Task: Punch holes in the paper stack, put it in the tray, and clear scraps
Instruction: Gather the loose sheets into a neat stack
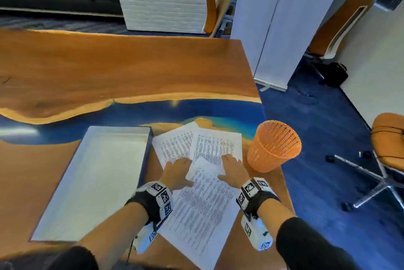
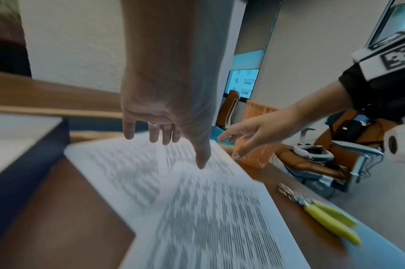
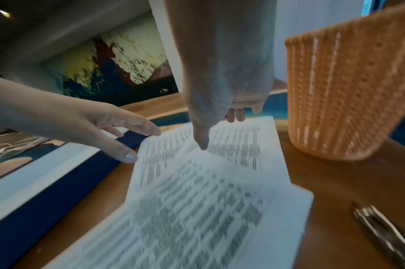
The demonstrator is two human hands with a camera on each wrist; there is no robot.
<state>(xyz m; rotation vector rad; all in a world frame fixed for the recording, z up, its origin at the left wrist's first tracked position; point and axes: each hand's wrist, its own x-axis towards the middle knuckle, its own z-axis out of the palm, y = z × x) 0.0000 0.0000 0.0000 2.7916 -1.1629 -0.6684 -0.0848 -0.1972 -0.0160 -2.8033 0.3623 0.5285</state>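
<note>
The printed sheets (image 1: 203, 184) lie fanned out on the wooden table (image 1: 122, 68), between the white tray (image 1: 94, 180) on the left and the orange mesh wastebasket (image 1: 274, 145) on the right. The left hand (image 1: 178, 173) and the right hand (image 1: 232, 170) are over the sheets with fingers stretched out and relaxed, grasping nothing. Whether the fingertips touch the paper, I cannot tell. A punch tool with yellow handles (image 2: 327, 216) lies on the table just beside the right edge of the sheets. Orange chairs (image 1: 387, 136) stand on the blue floor, well apart.
</note>
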